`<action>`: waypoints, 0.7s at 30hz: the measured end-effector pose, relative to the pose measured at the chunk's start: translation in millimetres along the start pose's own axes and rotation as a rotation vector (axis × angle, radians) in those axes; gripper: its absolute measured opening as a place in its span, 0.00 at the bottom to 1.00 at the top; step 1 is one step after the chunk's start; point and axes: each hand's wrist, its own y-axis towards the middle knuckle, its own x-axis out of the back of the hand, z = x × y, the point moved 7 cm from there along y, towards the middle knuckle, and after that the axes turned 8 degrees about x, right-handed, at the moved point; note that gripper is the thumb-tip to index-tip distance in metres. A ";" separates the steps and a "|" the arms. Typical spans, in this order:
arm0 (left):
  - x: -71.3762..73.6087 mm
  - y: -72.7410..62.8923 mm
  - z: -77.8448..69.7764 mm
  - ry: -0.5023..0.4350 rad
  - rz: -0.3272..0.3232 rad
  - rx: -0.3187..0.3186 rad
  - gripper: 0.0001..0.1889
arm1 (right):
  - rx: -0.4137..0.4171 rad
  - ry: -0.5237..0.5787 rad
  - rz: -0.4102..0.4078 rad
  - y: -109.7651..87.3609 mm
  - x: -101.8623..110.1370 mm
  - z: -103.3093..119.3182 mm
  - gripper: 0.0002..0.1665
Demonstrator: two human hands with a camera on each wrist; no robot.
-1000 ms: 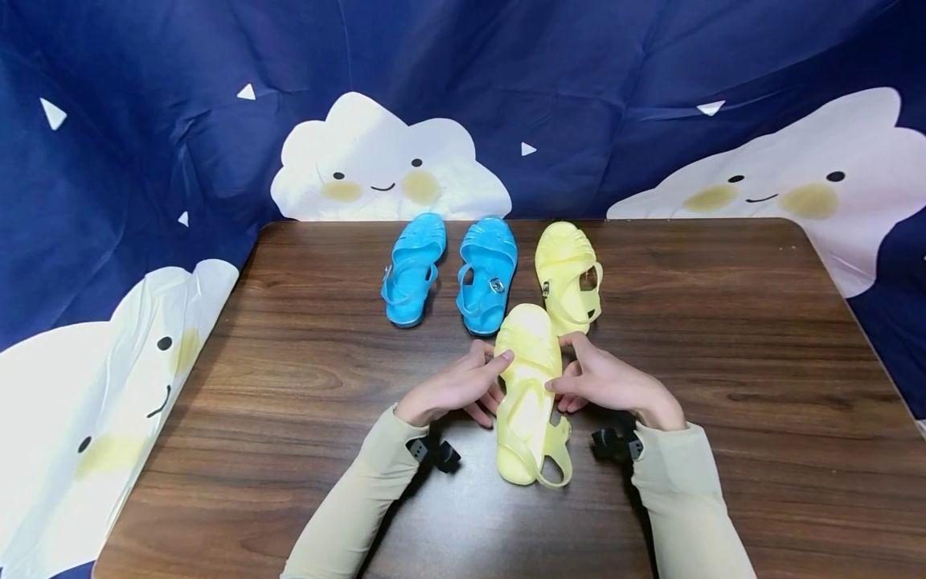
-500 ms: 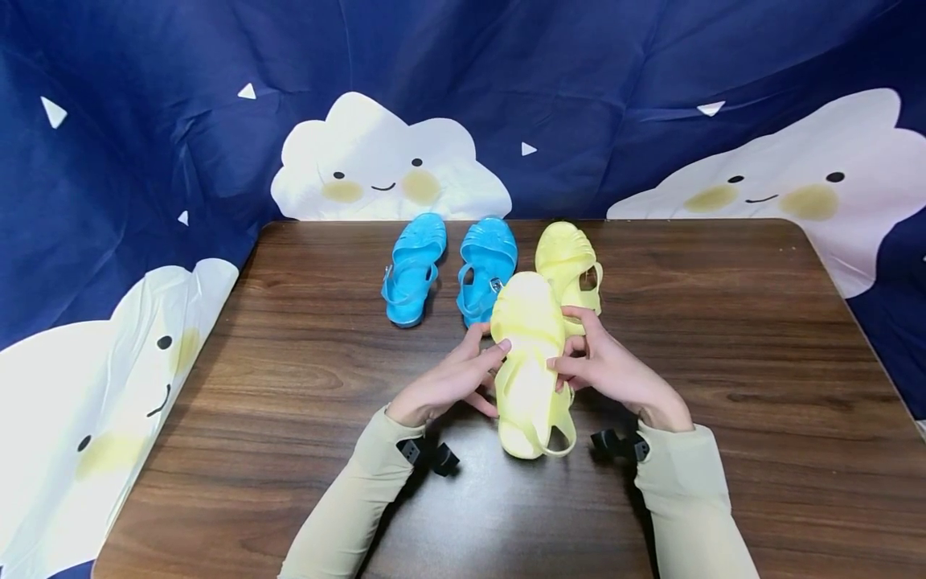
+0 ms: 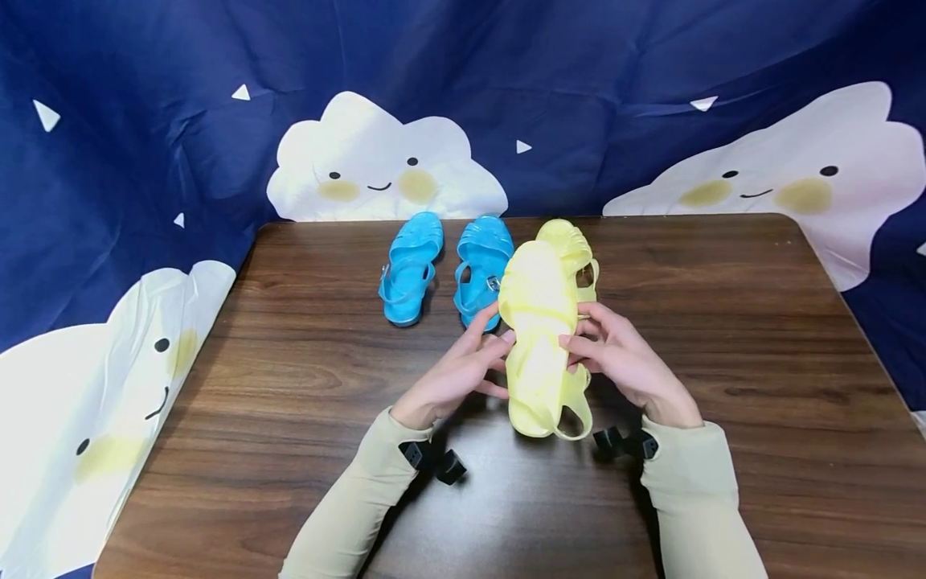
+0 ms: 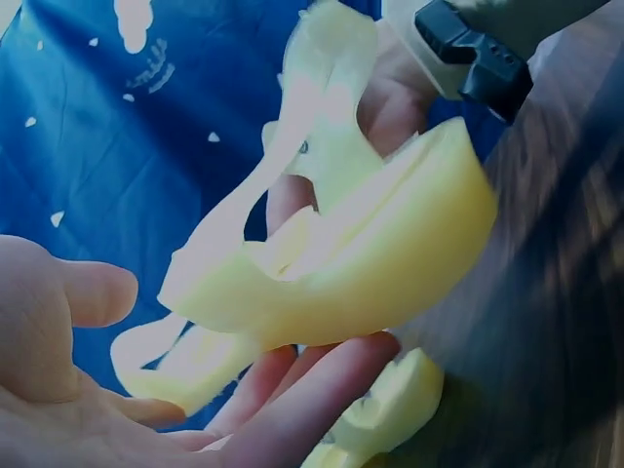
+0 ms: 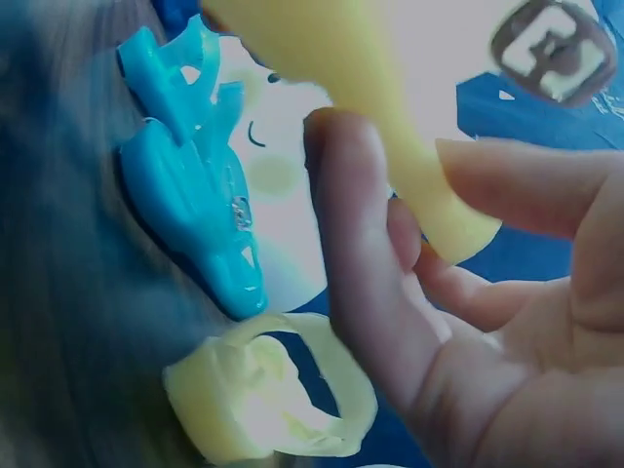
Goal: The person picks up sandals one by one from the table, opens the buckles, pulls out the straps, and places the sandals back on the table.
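Note:
A yellow jelly sandal (image 3: 538, 314) is held up between both hands, its toe pointing away and its ankle strap hanging to the right. My left hand (image 3: 459, 370) holds its left edge; in the left wrist view, the fingers (image 4: 322, 390) lie under the sole. On the opposite edge, my right hand (image 3: 633, 362) pinches it between thumb and fingers, as the right wrist view shows close to the buckle (image 5: 553, 49). A second yellow sandal (image 3: 567, 241) lies behind, partly hidden by the held one.
Two blue jelly sandals (image 3: 408, 277) stand side by side near the back edge of the brown wooden table (image 3: 289, 386), left of the yellow ones. Behind the table hangs a dark blue cloth (image 3: 550, 72) with smiling clouds.
Both hands have lifted the yellow sandal and carried it away from the body, a little to the right. It now covers most of the second yellow sandal. The blue sandals stay put.

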 end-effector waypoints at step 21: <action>-73.1 30.0 4.7 0.073 0.053 -0.105 0.29 | 0.029 0.137 -0.291 -23.7 77.8 8.9 0.18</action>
